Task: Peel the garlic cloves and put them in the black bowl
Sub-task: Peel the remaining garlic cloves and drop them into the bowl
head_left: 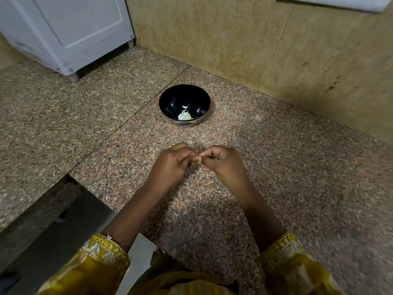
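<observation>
Both hands are curled up tight and meet in the middle, just above the speckled stone surface. I can't tell if it is a floor or a tabletop. The left hand and the right hand pinch one tiny garlic clove between their fingertips. It is so small and so hidden by the fingers that I can't tell which way it points, or how much skin is on it. It looks like the peeling step, with the skin being picked at. The black bowl sits straight ahead of the hands, farther from the person and close to the tan wall. There is bare stone between the hands and the bowl. The bowl is a little to the left of where the hands meet, so the left hand is a bit nearer to it, but either hand could reach it. Some pale bits lie at the bottom of the bowl. They may be peeled garlic, but I can't be sure. Once this clove is clean, I think the move is a short reach forward, then a drop into the bowl. The bowl's mouth is wide and faces up, so that part should be easy. The hard part is the skin — the clove is tiny and could slip out. A white machine stands far off to the left.
</observation>
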